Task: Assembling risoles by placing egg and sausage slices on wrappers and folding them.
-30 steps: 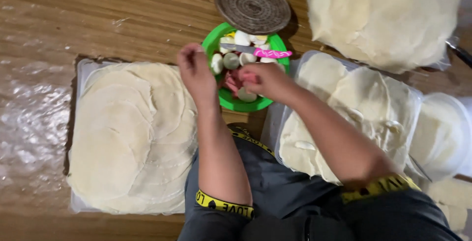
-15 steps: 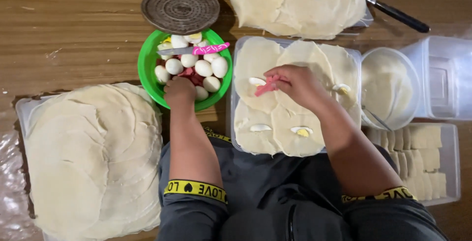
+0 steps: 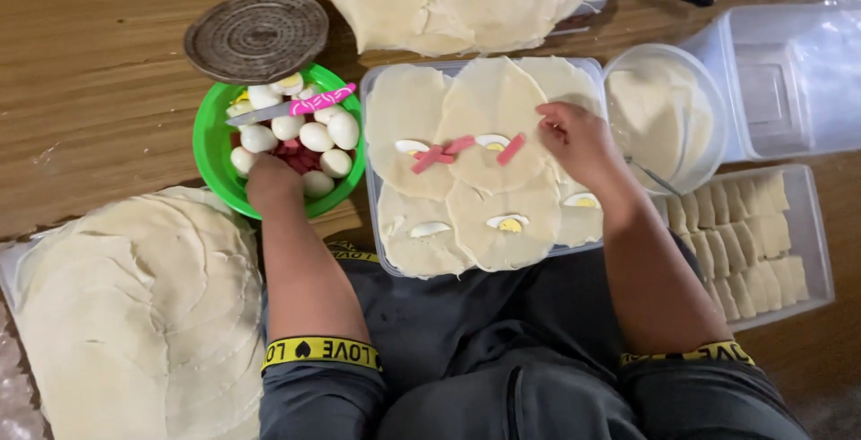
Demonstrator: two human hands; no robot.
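Since a moment ago, pink sausage strips (image 3: pixel 457 151) have appeared on the round dough wrappers (image 3: pixel 489 148) in the clear plastic tray (image 3: pixel 372 148) at centre. The right hand (image 3: pixel 574 139), loosely curled, hovers there; the left hand (image 3: pixel 272 182) dips into the green bowl (image 3: pixel 208 139), grip hidden.

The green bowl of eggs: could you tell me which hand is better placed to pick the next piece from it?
Left. The left hand is already inside the green bowl, fingers among the peeled eggs. The right hand is over the tray of wrappers, beside the pink strips.
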